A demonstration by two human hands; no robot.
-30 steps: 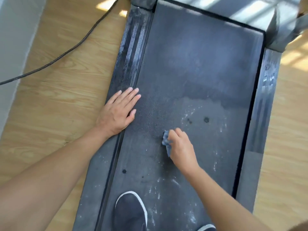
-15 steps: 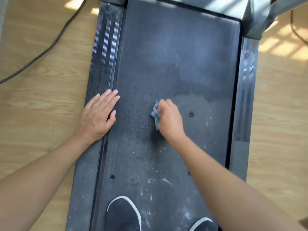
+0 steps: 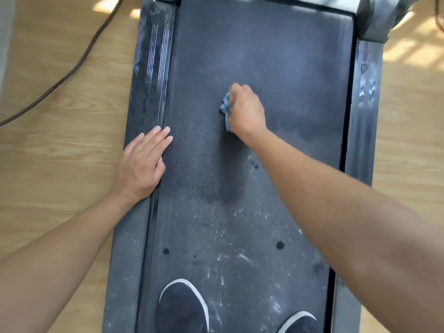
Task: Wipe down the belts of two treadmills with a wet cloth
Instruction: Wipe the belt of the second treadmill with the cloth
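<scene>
From the head camera, looking down, there is one treadmill with a wide dark belt (image 3: pixel 276 56). The person stands on the near end of it, and the toes of the left shoe (image 3: pixel 182 308) and the right shoe (image 3: pixel 298 323) show at the bottom.

The right hand (image 3: pixel 246 111) is curled tight round a small blue cloth (image 3: pixel 226 106). The cloth is bunched up in the fist, and only a bit pokes out on the left side. It is pushed down on the middle of the belt, far out in front of the shoes. I think it is held in a ball like this so the hand can rub hard.

The left hand (image 3: pixel 141 167) lies flat with its fingers straight and close together. It rests on the left side rail (image 3: pixel 149 68), and the fingertips reach the edge of the belt. It holds nothing. I think it is there to prop the person up while they lean far forward.

A darker stripe (image 3: pixel 228 183) runs from the cloth back towards the shoes, and it looks wet. White marks (image 3: pixel 240 258) and a few black spots (image 3: pixel 280 245) are on the near part, so that bit looks not yet cleaned.

A black cable (image 3: pixel 72 66) lies on the wooden floor (image 3: pixel 48 164) to the left. No second treadmill is in view.
</scene>
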